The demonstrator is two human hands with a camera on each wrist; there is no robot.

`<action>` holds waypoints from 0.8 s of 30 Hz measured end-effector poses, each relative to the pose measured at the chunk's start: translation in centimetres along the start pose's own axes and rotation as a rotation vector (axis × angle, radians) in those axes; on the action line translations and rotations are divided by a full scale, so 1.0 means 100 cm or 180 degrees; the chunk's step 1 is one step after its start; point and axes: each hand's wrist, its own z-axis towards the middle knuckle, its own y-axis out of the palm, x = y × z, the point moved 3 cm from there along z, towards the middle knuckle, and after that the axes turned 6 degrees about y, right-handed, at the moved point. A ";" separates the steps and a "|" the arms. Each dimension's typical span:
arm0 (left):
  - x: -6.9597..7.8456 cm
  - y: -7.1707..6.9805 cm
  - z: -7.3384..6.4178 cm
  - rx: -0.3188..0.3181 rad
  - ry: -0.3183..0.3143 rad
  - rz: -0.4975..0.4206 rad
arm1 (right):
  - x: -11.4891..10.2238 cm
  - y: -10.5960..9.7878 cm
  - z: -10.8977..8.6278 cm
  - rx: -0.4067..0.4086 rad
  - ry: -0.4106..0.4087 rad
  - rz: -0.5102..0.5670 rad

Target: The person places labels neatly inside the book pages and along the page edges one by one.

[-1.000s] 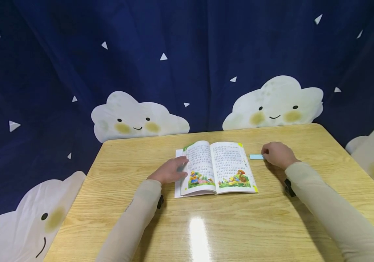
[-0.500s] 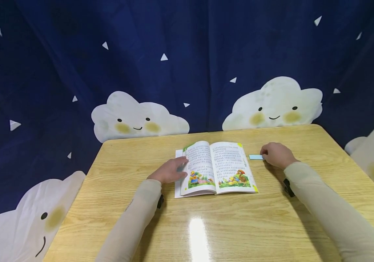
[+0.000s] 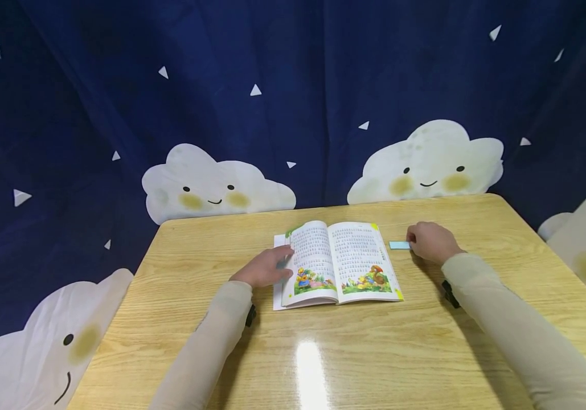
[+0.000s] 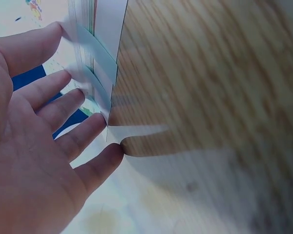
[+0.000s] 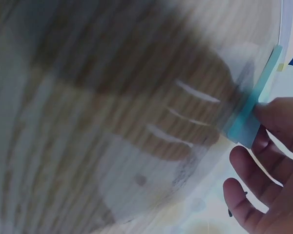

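An open picture book (image 3: 359,256) lies on the table, its pages showing printed text and coloured animal drawings. My left hand (image 3: 264,267) is at its left edge, fingers spread and the thumb at the page edges. In the left wrist view, light blue bands (image 4: 100,51) show along the book's side near the fingertips of that hand (image 4: 44,122). To the right of the book, my right hand (image 3: 432,242) pinches the right end of a flat light blue strip (image 3: 398,245). The right wrist view shows the thumb on the strip (image 5: 251,105), its far end pointing toward the book.
The wooden table (image 3: 210,245) extends around the book, with a bright light reflection in front. Behind it hangs a dark blue curtain (image 3: 298,85) with smiling clouds and small white triangles. Each wrist carries a dark strap-mounted device.
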 end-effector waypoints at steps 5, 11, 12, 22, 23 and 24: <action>0.000 0.002 0.001 -0.0009 0.0002 -0.0016 | 0.000 0.003 0.001 -0.0039 -0.0079 -0.0051; -0.001 0.002 0.001 0.0010 0.0040 -0.0039 | 0.004 0.008 0.003 -0.0133 -0.0095 0.0062; -0.001 0.001 0.002 0.0014 0.0056 -0.0032 | 0.004 0.008 0.003 -0.0150 -0.0080 0.0103; -0.002 0.000 0.001 0.0023 0.0064 -0.0023 | 0.003 0.007 0.007 -0.0229 -0.0007 0.0583; -0.002 0.000 0.001 0.0020 0.0057 -0.0024 | 0.003 0.007 0.007 -0.0231 -0.0005 0.0634; -0.002 0.000 0.001 0.0020 0.0048 -0.0022 | 0.003 0.007 0.007 -0.0226 -0.0007 0.0667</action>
